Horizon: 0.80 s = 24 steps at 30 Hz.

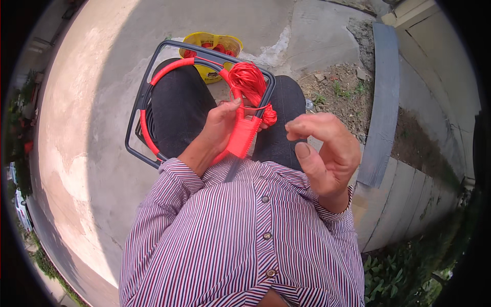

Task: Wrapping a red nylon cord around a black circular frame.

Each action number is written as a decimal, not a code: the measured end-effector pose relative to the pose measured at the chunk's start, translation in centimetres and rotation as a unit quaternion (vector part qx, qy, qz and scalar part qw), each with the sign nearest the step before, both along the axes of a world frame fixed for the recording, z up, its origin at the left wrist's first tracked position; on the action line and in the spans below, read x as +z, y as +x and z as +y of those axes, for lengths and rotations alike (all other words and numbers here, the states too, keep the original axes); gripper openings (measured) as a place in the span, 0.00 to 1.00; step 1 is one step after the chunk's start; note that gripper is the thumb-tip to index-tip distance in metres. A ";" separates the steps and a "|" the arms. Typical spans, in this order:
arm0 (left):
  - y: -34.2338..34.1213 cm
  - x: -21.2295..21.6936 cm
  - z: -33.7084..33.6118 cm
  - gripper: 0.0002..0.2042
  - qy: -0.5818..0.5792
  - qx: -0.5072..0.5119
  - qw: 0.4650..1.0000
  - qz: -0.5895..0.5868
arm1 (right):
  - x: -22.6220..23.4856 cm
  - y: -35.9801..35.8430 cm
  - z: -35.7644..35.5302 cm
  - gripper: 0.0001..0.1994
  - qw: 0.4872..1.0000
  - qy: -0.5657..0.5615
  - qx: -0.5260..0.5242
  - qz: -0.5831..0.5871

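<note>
Across my knees lies a dark tubular frame [134, 110] with rounded corners, joined to a dark ring partly wrapped in red cord [173, 68]. My left hand [219, 125] is closed around the ring's right side, thumb on the red wrapping. Below that hand the tight cord rows form a broad red band [242, 137]. A bundled hank of red cord [249, 82] hangs over the frame's upper right corner. My right hand [327, 148] is raised to the right, apart from the frame, its fingers curled with a gap between thumb and forefinger. Nothing shows between them.
Beyond my knees a yellow container [210, 75] with red cord inside stands on the concrete ground [266, 23]. To the right are a patch of rubble and weeds [340, 92] and a long grey strip [384, 102]. Leafy plants [391, 276] grow at lower right.
</note>
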<state>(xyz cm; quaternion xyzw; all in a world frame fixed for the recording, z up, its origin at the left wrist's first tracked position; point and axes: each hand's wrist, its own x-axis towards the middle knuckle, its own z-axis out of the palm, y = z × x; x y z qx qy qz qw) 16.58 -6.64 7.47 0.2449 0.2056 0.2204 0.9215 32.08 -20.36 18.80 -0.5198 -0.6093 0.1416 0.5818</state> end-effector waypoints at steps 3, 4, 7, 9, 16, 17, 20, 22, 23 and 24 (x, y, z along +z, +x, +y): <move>0.5 0.1 -0.1 0.28 0.017 -0.052 0.998 -0.017 | -7.6 2.3 1.8 0.12 0.978 -0.181 -0.105 0.023; 0.4 0.2 -0.1 0.29 0.034 -0.075 0.997 -0.004 | -9.8 2.5 2.1 0.12 0.973 -0.194 -0.127 0.000; 0.2 -0.2 0.1 0.30 0.046 -0.066 0.997 -0.012 | -14.1 2.3 3.0 0.15 0.960 -0.231 -0.058 0.145; 0.1 -0.4 0.2 0.30 0.038 -0.055 0.998 -0.006 | -13.5 2.2 3.2 0.16 0.946 -0.277 -0.034 0.165; 0.0 -1.7 0.7 0.19 -0.008 -0.051 0.998 0.027 | -13.7 3.1 2.5 0.13 0.928 -0.291 -0.063 0.223; 0.0 -1.7 0.6 0.19 -0.008 -0.045 0.999 0.025 | -13.5 3.3 2.1 0.12 0.926 -0.263 -0.091 0.255; 0.6 -1.7 0.3 0.12 0.006 -0.032 0.995 0.092 | -10.9 4.8 0.1 0.16 0.930 -0.107 -0.050 0.348; 0.5 -2.3 0.7 0.10 -0.003 -0.106 0.989 0.106 | -8.3 5.0 -1.3 0.17 0.912 -0.073 -0.003 0.404; 0.3 -2.4 0.8 0.10 -0.005 -0.101 0.989 0.103 | -7.6 5.2 -2.2 0.19 0.886 -0.036 0.041 0.460; 0.3 -2.2 0.8 0.10 -0.007 -0.120 0.986 0.113 | -7.3 5.8 -3.3 0.19 0.871 -0.009 0.097 0.481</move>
